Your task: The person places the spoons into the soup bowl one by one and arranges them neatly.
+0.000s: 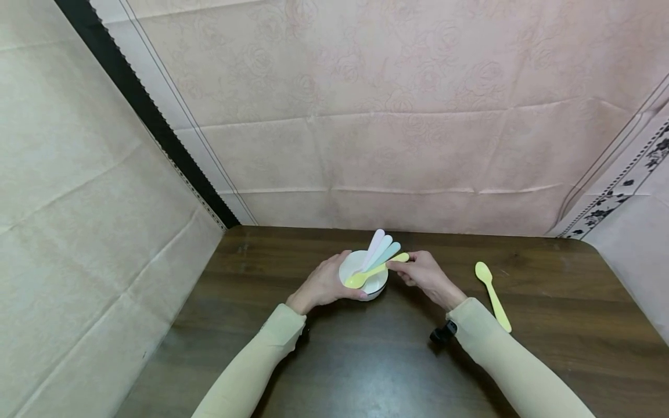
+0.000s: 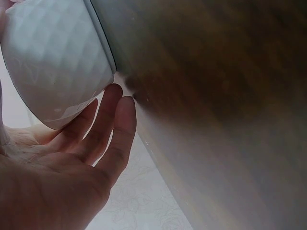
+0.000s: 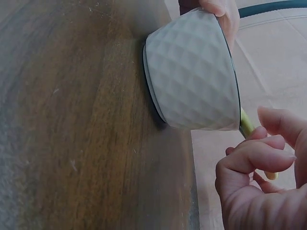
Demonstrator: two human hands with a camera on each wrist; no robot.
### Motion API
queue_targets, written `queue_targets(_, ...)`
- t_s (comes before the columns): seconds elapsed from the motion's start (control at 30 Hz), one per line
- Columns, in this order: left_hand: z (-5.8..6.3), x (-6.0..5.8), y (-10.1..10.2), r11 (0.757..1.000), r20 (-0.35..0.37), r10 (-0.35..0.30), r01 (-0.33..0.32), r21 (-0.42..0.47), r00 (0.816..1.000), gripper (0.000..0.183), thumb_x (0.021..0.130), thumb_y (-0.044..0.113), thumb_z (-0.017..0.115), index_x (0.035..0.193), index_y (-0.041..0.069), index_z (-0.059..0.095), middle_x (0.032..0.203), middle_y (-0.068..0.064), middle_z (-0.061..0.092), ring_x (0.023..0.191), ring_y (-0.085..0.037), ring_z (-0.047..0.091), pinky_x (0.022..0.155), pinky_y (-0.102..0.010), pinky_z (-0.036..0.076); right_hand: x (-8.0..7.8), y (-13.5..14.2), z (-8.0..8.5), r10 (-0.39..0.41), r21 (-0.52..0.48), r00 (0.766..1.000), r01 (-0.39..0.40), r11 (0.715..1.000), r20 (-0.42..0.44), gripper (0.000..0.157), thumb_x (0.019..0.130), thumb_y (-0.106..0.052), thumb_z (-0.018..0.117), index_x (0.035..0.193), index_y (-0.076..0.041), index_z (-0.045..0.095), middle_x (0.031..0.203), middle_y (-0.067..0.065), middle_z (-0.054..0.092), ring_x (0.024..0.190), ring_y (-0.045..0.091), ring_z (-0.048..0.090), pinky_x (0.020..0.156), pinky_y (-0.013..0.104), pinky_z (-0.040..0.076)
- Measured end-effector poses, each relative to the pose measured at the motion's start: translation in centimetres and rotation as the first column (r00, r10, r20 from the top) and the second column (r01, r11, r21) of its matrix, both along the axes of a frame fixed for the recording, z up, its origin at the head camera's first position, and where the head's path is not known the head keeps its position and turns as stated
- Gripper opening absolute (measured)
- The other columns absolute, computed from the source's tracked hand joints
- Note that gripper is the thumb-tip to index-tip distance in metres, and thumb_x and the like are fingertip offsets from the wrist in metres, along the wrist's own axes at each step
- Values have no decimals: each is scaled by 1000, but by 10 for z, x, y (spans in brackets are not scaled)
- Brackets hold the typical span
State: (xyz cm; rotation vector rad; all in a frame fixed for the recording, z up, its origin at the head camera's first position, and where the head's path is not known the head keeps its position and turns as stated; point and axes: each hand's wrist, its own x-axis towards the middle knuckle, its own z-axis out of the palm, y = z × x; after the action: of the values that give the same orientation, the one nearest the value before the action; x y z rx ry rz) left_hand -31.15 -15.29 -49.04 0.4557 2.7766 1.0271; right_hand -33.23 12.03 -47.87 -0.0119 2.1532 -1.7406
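Observation:
A white bowl [image 1: 347, 268] with a diamond-patterned outside and a thin dark rim line is held at its side by my left hand [image 1: 327, 281]. Three pastel spoons lean in it: a pink spoon [image 1: 376, 239], a pale blue spoon [image 1: 385, 242] and a blue-green spoon [image 1: 392, 249]. Across the bowl's mouth lies a yellow spoon [image 1: 358, 281], its handle pinched by my right hand [image 1: 424, 274]. The right wrist view shows part of that handle behind curled fingers [image 3: 254, 155]. In the left wrist view the left fingers [image 2: 122, 124] curve beside the bowl's patterned wall.
A second yellow spoon [image 1: 493, 295] lies on the brown wooden table [image 1: 366, 371], right of my right forearm. Pale patterned cloth [image 1: 407, 157] rises behind the table's far edge, with more cloth at both sides. A small black device [image 1: 444, 332] sits at my right wrist.

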Motion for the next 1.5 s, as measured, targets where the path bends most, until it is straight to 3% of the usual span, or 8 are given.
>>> queue_targets(0.23, 0, 1, 1, 1000, 5, -3, 3, 3, 1000, 107, 72, 58, 99, 158, 23, 48, 140, -4, 65, 124, -24, 62, 107, -49, 52, 7, 3, 2, 10, 28, 1000, -10, 1000, 17, 34, 101, -26, 79, 104, 6, 69, 74, -3, 59, 66, 10, 49, 60, 21, 41)
queue_targets(0.53, -1, -1, 0, 1000, 7, -7, 7, 0, 1000, 106, 72, 58, 99, 158, 22, 48, 140, -2, 66, 125, -21, 62, 107, -48, 53, 13, 10, 2, -2, 48, 1000, 2, 999, 16, 32, 100, -28, 81, 108, 1, 70, 77, -2, 62, 66, 10, 52, 60, 22, 45)
queue_targets(0.87, 0, 0, 1, 1000, 19, 2, -2, -7, 1000, 109, 72, 60, 99, 160, 21, 46, 141, -4, 65, 125, -23, 62, 107, -49, 53, 25, 19, 5, 4, 104, 1000, -4, 995, 0, 44, 99, -29, 81, 125, 5, 69, 82, 0, 66, 67, 9, 55, 64, 23, 50)
queue_targets(1.23, 1, 2, 1, 1000, 21, 9, -9, -5, 1000, 111, 72, 58, 99, 161, 21, 45, 144, -6, 64, 127, -26, 61, 109, -50, 52, 38, 38, 17, 20, 183, 998, -8, 983, -65, 37, 101, -27, 78, 121, 3, 73, 77, -1, 66, 67, 10, 55, 62, 25, 49)
queue_targets(1.5, 1, 0, 1, 1000, 12, 2, -2, -14, 1000, 109, 73, 58, 99, 160, 21, 46, 143, -5, 64, 126, -24, 61, 109, -50, 52, 49, 55, 18, 8, 275, 990, 31, 961, -140, 29, 100, -26, 80, 112, 0, 77, 72, -2, 66, 62, 10, 54, 58, 26, 46)
